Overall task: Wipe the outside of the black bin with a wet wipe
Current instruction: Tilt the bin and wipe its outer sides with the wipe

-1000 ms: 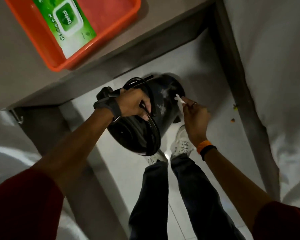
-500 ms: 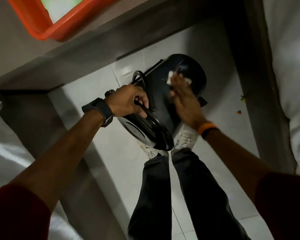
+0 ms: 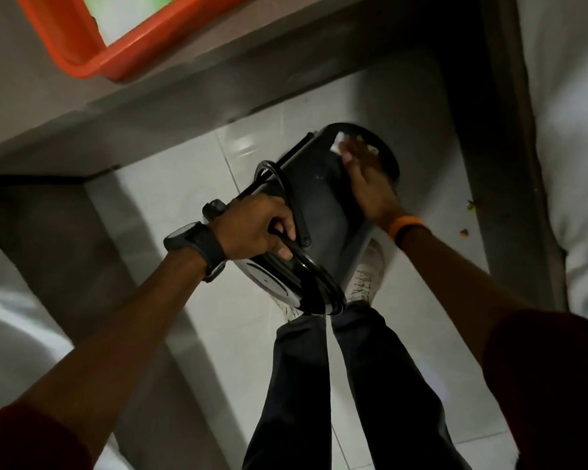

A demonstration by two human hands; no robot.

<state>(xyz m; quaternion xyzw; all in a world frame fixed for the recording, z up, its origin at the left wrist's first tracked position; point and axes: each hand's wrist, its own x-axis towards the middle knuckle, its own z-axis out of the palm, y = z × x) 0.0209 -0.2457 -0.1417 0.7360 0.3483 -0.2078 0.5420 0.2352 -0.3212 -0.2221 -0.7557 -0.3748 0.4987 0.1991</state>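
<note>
The black bin [image 3: 323, 212] is held tilted in the air above the white tiled floor, its lid end toward me and its base pointing away. My left hand [image 3: 257, 228] grips the bin's rim and wire handle near the lid. My right hand [image 3: 365, 179] lies flat on the bin's side near the base, pressing a white wet wipe [image 3: 339, 144] against it. Only a small part of the wipe shows past my fingertips.
An orange tray [image 3: 92, 67] holding a green wipes pack sits on the grey table top at the upper left. A dark table leg [image 3: 482, 96] stands to the right, beside white fabric. My legs and white shoes [image 3: 365, 276] are below the bin. Small crumbs [image 3: 464, 232] lie on the floor.
My right hand went from pinching the wipe beside the bin to lying flat on its side, then slid toward the base. The bin has tilted further in my left hand.
</note>
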